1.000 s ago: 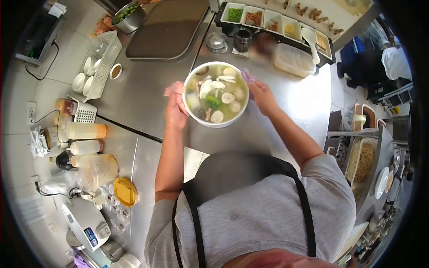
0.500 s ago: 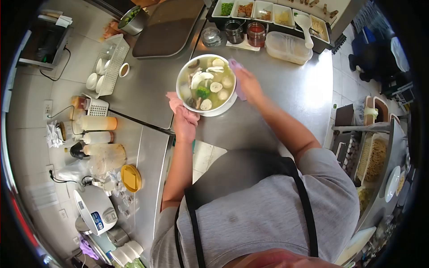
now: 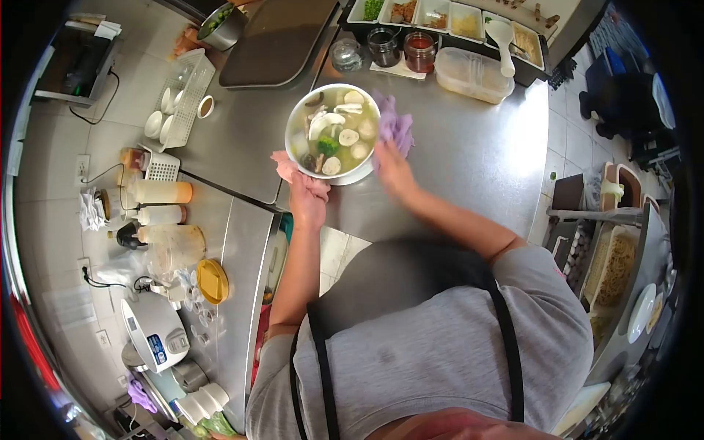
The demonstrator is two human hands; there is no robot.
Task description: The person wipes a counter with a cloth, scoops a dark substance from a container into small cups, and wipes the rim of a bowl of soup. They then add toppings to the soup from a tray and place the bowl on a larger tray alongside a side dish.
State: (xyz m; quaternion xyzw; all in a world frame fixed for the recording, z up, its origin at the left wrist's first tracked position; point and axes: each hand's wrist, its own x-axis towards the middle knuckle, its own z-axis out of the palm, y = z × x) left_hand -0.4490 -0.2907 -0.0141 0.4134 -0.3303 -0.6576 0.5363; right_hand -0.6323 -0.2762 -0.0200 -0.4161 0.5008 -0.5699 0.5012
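Note:
A white bowl [image 3: 292, 110] of soup with broccoli [image 3: 328, 146], mushrooms and pale round slices is in front of me over the steel counter. Beneath its right front edge shows a white plate [image 3: 358, 177]. My left hand [image 3: 308, 204] is closed around a pink cloth [image 3: 282, 163] at the bowl's front left side. On the right side of the bowl, my right hand [image 3: 394, 170] grips a purple cloth [image 3: 397, 125], which spreads out above the fingers. Some of the right fingers are hard to see behind the cloth and slightly blurred.
Behind the bowl stand jars [image 3: 419, 51], a clear lidded container [image 3: 473, 77] and topping tubs [image 3: 433, 15] with a white ladle [image 3: 501, 44]. A brown tray [image 3: 275, 44] lies back left. Sauce bottles [image 3: 165, 192], a white basket [image 3: 183, 110] and a scale [image 3: 155, 334] line the left.
My right hand has moved down and slightly left along the bowl's side, and the purple cloth looks more spread out. The bowl and left hand have barely shifted.

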